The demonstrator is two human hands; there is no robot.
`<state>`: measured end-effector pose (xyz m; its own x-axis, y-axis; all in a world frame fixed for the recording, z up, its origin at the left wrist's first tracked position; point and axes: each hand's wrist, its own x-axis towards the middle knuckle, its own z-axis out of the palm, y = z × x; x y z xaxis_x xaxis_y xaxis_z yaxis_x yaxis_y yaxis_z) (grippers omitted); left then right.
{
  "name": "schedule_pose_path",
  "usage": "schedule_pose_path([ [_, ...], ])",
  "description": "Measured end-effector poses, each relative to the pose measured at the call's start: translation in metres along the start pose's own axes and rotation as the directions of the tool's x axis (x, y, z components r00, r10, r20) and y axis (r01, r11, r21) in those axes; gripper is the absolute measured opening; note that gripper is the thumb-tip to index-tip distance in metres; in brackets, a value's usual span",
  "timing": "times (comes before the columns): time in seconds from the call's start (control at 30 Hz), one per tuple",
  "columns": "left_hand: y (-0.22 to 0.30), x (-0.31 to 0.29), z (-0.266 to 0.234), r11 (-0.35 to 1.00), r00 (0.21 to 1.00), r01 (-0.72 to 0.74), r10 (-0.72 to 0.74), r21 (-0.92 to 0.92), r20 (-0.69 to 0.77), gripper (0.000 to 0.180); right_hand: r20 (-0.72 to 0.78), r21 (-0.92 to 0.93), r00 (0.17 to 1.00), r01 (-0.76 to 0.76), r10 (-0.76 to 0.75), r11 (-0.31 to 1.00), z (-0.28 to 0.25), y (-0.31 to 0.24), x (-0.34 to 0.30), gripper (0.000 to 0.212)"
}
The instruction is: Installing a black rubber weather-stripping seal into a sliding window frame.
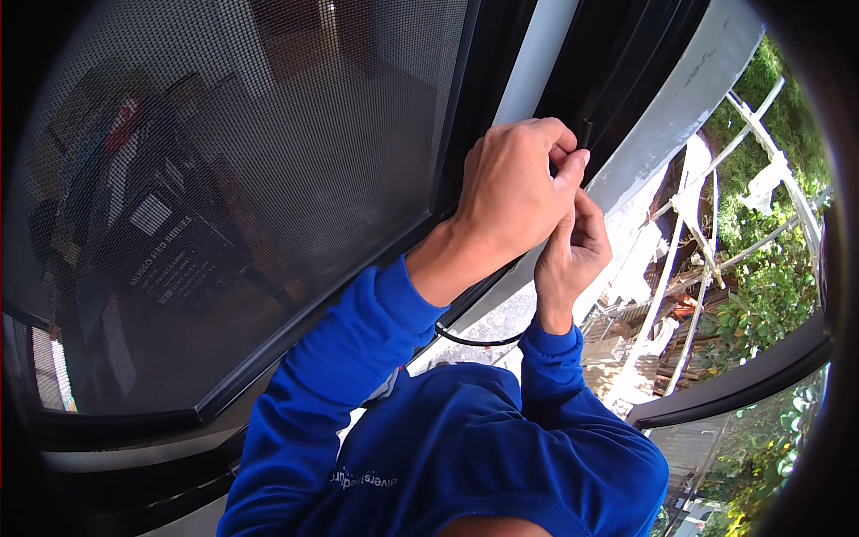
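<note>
My left hand (519, 174) reaches across to the dark window frame (617, 80), thumb and forefinger pinched at the end of a thin black rubber strip (586, 132). Just below it, my right hand (573, 255) is closed with its fingers curled and its thumb up against the left hand. The strip seems to run through its grip, though the fingers hide most of it. A loop of black strip (479, 342) hangs below the hands and passes behind my right wrist. Both of my forearms wear blue sleeves.
A mesh screen panel (340, 152) in a black frame fills the left side. To the right of the window frame runs a pale wall edge (689, 98). Beyond it are whitish poles (716, 161), greenery (761, 295) and a dark curved bar (734, 394).
</note>
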<state>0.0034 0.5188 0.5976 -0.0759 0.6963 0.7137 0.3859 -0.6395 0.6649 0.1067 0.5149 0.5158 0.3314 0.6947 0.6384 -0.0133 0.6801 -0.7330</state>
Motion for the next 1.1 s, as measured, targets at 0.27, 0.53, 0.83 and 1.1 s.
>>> schedule_pose_path([
  [0.27, -0.002, 0.002, 0.006, 1.0, 1.0, -0.024, 0.024, 0.005, -0.018, 0.018, 0.024, 0.084, 0.997, -0.078, 0.076, 0.993, 0.0, -0.004, 0.003, 0.012],
  [0.53, -0.003, 0.002, 0.007, 0.999, 1.0, -0.001, 0.0, -0.035, -0.022, 0.017, 0.039, 0.089, 0.999, -0.039, 0.036, 0.995, -0.003, -0.002, 0.004, 0.014],
  [0.83, -0.004, -0.004, 0.003, 0.996, 1.0, 0.005, -0.005, -0.088, -0.001, 0.018, 0.041, 0.142, 0.998, -0.054, 0.049, 0.988, -0.003, -0.002, -0.001, 0.013],
  [1.1, -0.008, -0.01, 0.003, 0.974, 0.996, 0.037, -0.017, -0.225, 0.089, 0.017, 0.172, 0.282, 0.982, -0.124, 0.077, 0.951, -0.01, 0.0, -0.002, 0.016],
])
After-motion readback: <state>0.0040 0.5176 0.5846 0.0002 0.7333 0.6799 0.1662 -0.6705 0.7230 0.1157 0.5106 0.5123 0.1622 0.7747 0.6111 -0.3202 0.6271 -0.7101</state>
